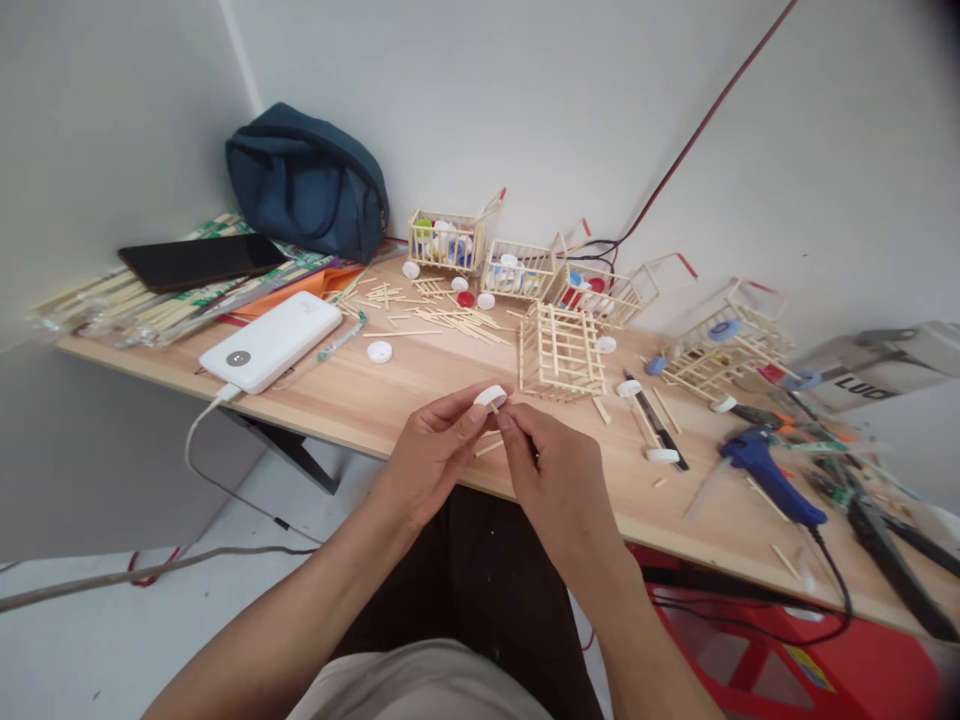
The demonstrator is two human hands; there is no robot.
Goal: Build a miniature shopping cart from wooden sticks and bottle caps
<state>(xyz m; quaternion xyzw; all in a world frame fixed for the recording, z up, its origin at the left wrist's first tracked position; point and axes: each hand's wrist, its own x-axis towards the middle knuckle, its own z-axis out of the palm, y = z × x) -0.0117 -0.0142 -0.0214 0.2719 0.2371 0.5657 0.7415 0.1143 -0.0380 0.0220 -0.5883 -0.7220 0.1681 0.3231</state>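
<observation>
Between thumb and fingers, my left hand (435, 450) pinches a white bottle cap (490, 396) just above the table's front edge. My right hand (555, 465) is closed on a short wooden stick (494, 408), whose tip meets the inside of the cap; whether the two are joined I cannot tell. Beyond my hands lies a cage-like basket of wooden sticks (562, 350). To the right, a stick with a white cap at each end (649, 420) rests by a black pen-like tool (664, 432). Another white cap (380, 352) lies to the left.
Several small stick carts (446, 240) holding coloured caps line the wall. Loose sticks (465, 322) are scattered mid-table. A blue glue gun (776, 475) and pliers (892, 560) lie right. A white power bank (271, 342), black phone (201, 260) and blue bag (307, 180) are left.
</observation>
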